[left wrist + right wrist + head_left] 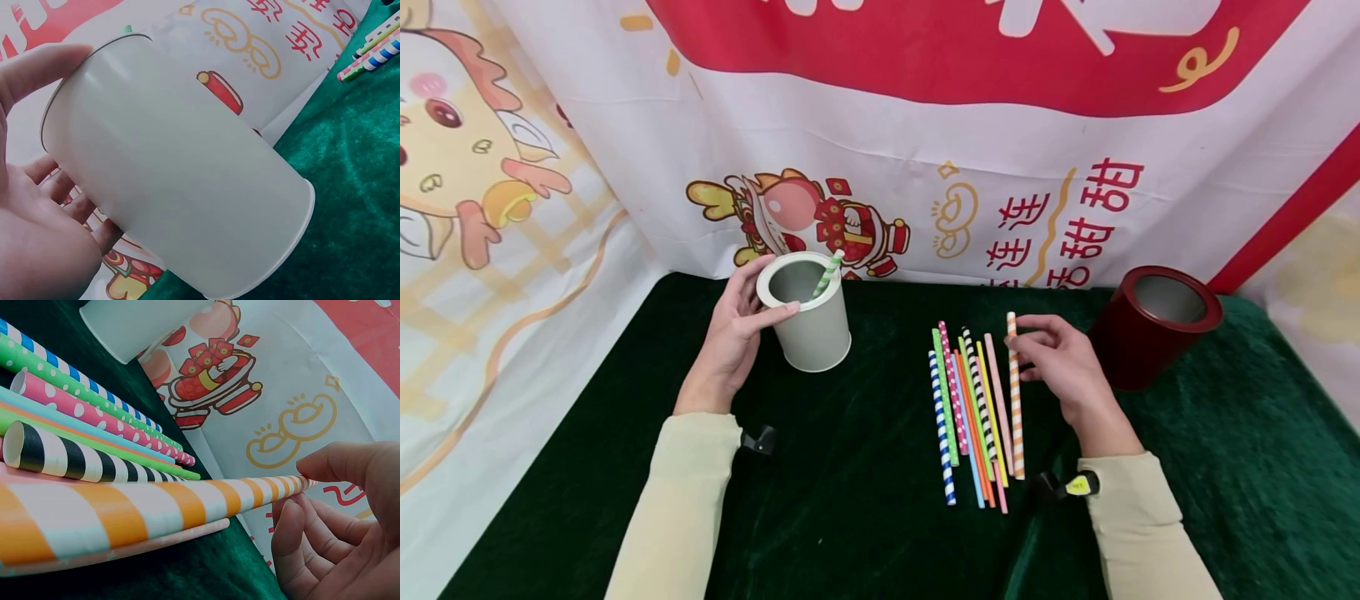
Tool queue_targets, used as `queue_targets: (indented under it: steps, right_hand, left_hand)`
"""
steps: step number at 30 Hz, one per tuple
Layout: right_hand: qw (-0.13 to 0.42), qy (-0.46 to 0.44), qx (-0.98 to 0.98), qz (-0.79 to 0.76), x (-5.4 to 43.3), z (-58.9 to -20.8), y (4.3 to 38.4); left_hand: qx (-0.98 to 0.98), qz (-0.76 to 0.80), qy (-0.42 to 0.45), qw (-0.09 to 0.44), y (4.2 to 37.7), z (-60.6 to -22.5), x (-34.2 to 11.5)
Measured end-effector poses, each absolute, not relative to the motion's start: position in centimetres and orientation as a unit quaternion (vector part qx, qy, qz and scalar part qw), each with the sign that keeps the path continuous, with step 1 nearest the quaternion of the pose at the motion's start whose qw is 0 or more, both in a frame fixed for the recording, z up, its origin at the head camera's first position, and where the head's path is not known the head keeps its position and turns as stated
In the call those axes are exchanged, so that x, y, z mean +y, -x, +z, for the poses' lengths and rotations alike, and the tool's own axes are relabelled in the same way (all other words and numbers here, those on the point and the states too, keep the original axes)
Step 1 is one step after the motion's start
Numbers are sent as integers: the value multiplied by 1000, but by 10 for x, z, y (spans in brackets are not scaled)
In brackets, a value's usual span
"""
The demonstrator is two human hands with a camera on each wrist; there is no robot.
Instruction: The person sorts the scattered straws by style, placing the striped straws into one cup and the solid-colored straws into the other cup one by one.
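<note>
My left hand grips the pale grey can at its rim, thumb over the front and fingers round the far left side. A green-and-white striped paper straw leans inside the can, its tip above the rim. With thumb and fingertips my right hand pinches the upper end of an orange-and-white striped straw. In the right wrist view that orange straw runs from the fingertips toward the camera. Left of it lies a bunch of several coloured straws, striped, dotted and plain.
A dark red can with an open top stands behind my right hand. Dark green velvet cloth covers the table. A printed white and red fabric backdrop hangs along the table's far edge.
</note>
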State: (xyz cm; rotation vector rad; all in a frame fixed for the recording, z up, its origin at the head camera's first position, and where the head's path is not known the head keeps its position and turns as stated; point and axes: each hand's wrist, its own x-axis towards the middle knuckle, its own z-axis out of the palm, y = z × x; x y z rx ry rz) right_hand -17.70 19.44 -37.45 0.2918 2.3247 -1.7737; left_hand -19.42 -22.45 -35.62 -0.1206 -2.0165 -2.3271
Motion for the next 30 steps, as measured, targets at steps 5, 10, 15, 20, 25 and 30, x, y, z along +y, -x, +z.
queue_targets:
  steps: [5, 10, 15, 20, 25, 30]
  right_hand:
    - [101, -97, 786, -602, 193, -373, 176]
    - [102, -98, 785, -603, 192, -373, 176]
    - [98, -96, 785, -604, 193, -372, 176]
    - [77, -96, 788, -604, 192, -369, 175]
    - [47, -95, 782, -615, 188, -364, 175]
    - [16, -88, 779, -621, 183, -354, 177]
  left_hand:
    - [-650, -758, 40, 32, 194, -355, -225]
    - [-646, -761, 39, 28, 194, -353, -226]
    - [-642, -765, 31, 25, 194, -353, -226]
    - [-640, -767, 33, 25, 195, -354, -228]
    - [-652, -757, 44, 19, 197, -356, -230]
    - [-649, -759, 45, 8, 197, -356, -230]
